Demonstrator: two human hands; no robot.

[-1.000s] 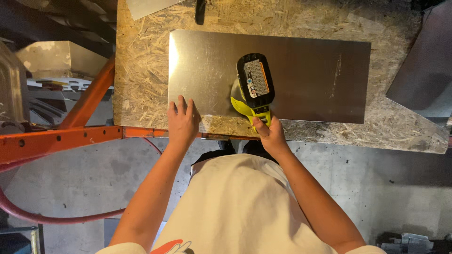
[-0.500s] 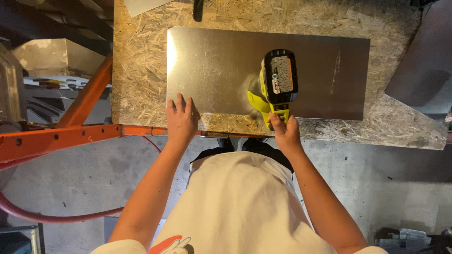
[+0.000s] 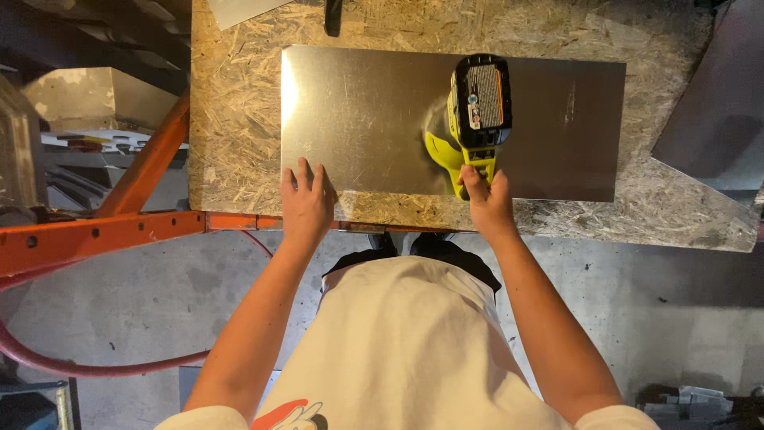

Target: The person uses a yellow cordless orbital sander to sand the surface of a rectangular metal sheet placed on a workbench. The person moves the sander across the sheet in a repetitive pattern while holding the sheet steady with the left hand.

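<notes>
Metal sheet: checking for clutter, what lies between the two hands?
Only bare metal sheet and board edge between left hand and right hand, in the head view.

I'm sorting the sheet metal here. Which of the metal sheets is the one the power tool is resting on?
The large shiny rectangular sheet in the middle of the bench, under the yellow power tool; the other sheets lie at the bench's edges, untouched.

Metal sheet [image 3: 366, 119] flat on worktop [image 3: 239, 119], upper centre of frame. Power tool [image 3: 476, 111] on sheet, right of centre. Left hand [image 3: 306, 203] on sheet's lower left edge; right hand [image 3: 487, 201] below tool, gripping handle.
</notes>
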